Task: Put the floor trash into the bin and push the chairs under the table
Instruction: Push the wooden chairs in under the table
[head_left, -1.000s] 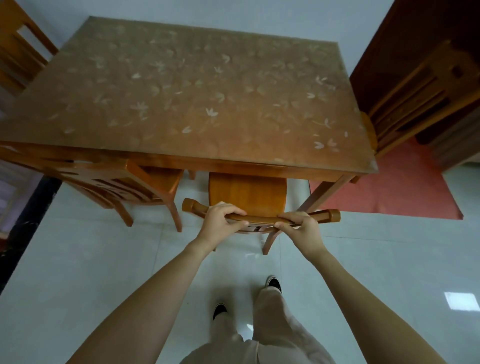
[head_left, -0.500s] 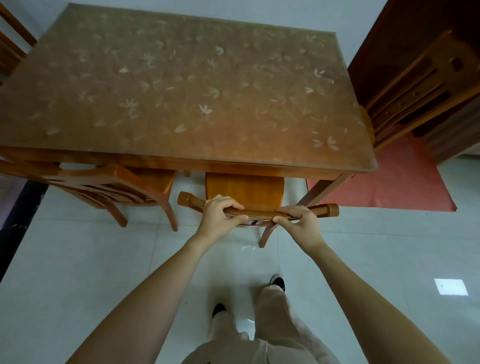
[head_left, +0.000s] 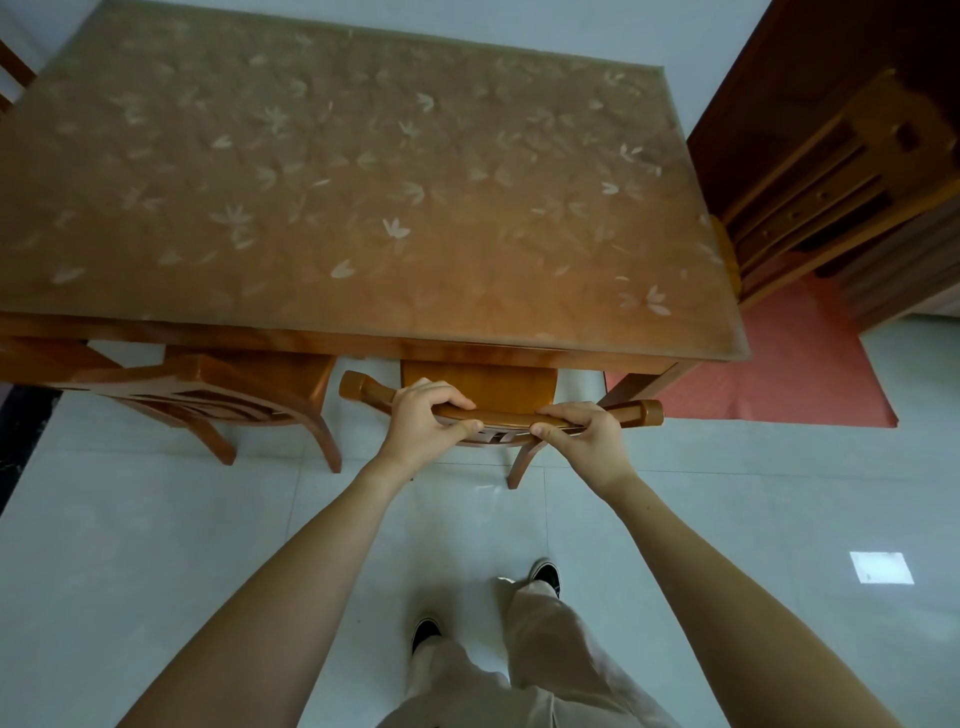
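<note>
A wooden chair stands at the near edge of the wooden table, its seat mostly hidden under the tabletop. My left hand grips the left part of the chair's curved top rail. My right hand grips the right part of the same rail. A second wooden chair stands to the left, its seat partly under the table. No floor trash or bin is in view.
A third chair stands at the table's right end before a dark wooden door. A red mat lies on the pale tiled floor there. My feet stand on the tiles behind the chair.
The chair has slid farther under the table with both hands on its rail; less of the seat shows. My view has moved closer to the table.
</note>
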